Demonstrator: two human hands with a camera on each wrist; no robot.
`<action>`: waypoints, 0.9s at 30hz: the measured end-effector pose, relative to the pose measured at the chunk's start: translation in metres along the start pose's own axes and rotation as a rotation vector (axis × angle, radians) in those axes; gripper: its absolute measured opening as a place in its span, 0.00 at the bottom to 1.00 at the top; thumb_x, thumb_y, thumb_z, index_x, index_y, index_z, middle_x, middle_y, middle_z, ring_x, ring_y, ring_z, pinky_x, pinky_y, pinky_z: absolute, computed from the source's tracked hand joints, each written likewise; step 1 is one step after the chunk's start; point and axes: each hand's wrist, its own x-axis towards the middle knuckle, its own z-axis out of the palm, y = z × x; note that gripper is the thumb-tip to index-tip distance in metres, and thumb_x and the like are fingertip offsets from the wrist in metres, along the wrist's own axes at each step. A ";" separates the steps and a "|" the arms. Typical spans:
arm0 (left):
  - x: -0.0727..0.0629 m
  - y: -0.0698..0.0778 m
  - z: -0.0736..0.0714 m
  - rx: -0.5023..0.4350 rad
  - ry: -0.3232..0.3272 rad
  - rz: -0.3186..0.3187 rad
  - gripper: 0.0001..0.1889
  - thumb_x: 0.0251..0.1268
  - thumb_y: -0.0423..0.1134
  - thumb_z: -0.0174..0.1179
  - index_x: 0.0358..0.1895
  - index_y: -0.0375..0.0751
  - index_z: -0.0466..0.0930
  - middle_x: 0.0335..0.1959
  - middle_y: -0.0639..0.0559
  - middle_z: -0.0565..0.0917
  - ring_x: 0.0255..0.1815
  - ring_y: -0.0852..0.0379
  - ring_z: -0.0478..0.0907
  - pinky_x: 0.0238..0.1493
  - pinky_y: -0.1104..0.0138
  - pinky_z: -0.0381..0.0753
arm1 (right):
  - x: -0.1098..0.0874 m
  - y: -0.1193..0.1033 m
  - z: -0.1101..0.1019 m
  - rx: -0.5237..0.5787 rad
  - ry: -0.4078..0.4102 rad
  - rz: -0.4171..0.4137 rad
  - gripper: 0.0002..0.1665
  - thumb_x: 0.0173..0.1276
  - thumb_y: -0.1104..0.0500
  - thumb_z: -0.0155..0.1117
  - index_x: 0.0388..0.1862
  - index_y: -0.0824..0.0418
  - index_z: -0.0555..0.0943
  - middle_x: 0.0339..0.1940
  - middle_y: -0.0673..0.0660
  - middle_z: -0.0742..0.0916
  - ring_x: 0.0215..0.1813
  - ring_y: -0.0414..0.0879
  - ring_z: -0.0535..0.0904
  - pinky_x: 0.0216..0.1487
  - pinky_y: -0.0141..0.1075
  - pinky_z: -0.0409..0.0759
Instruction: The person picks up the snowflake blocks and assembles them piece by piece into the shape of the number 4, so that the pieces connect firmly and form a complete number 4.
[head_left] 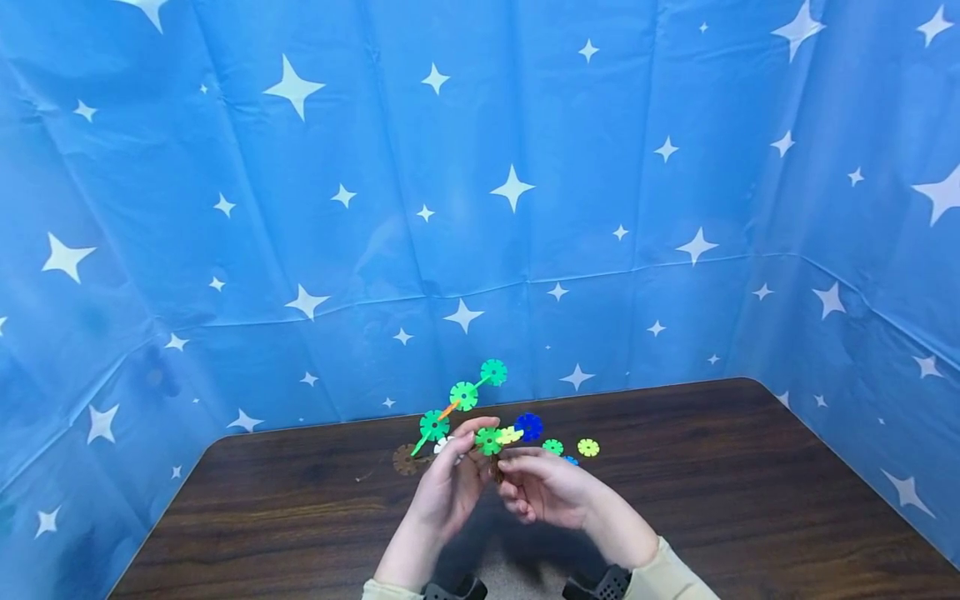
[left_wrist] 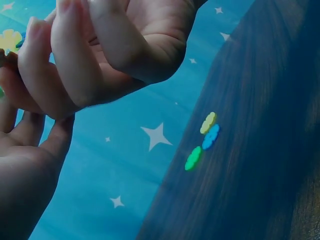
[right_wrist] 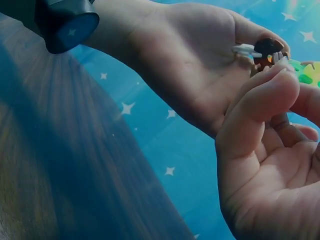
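Observation:
Above the table, both hands hold a joined assembly of notched plastic discs. My left hand curls round its middle, beside a white disc. With thumb and fingers, my right hand pinches a brown disc below a green disc. A yellow disc and a dark blue disc continue to the right. Up and left of the left hand runs a chain of green discs with an orange disc seen edge-on. Fingers hide part of the joints.
Loose on the dark wooden table lie a green disc, a yellow disc and a blue disc. Another brown disc shows at the left; whether it is joined, I cannot tell. A blue starry curtain stands behind.

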 end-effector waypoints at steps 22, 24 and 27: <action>0.002 -0.009 0.003 -0.141 0.049 0.050 0.19 0.77 0.38 0.32 0.52 0.50 0.76 0.39 0.60 0.81 0.40 0.66 0.74 0.46 0.72 0.69 | 0.001 0.001 0.008 0.199 -0.103 -0.042 0.20 0.80 0.64 0.33 0.42 0.58 0.77 0.26 0.47 0.73 0.24 0.35 0.67 0.24 0.22 0.67; 0.003 -0.010 0.003 -0.141 0.065 0.054 0.19 0.77 0.38 0.32 0.52 0.49 0.76 0.39 0.59 0.82 0.40 0.65 0.74 0.46 0.72 0.70 | 0.002 0.001 0.008 0.209 -0.090 -0.041 0.18 0.80 0.64 0.34 0.42 0.59 0.76 0.26 0.48 0.73 0.24 0.35 0.66 0.24 0.21 0.67; 0.003 -0.012 0.004 -0.144 0.083 0.054 0.18 0.77 0.38 0.33 0.52 0.49 0.75 0.41 0.58 0.82 0.40 0.64 0.73 0.47 0.71 0.69 | 0.002 0.003 0.008 0.224 -0.071 -0.039 0.16 0.80 0.64 0.35 0.43 0.60 0.75 0.26 0.48 0.73 0.24 0.34 0.67 0.26 0.19 0.70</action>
